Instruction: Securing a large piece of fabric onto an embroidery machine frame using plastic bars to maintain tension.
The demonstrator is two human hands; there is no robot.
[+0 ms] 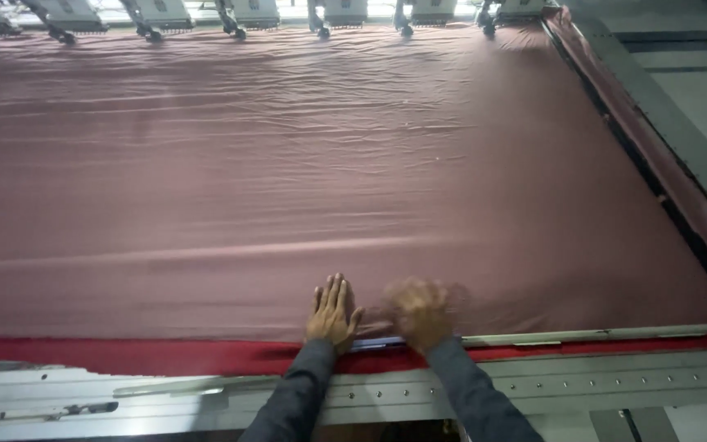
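Flat and spread, my left hand (333, 313) presses palm-down on the mauve fabric (304, 164), fingers fanned and holding nothing. Beside it my right hand (421, 313) is smeared by motion blur, so I cannot tell whether its fingers are splayed or curled; it sits on the same cloth just above the near edge. Both hands lie close together, near but not touching. The fabric stretches wide across the whole frame, rippled with long shallow creases running left to right. Along its near edge I see a red strip (165, 356), and below that a grey metal rail (599, 381) dotted with holes. A slim metal bar (583, 335) lies along the edge at the right. Embroidery machine heads (247, 15) line the far side.
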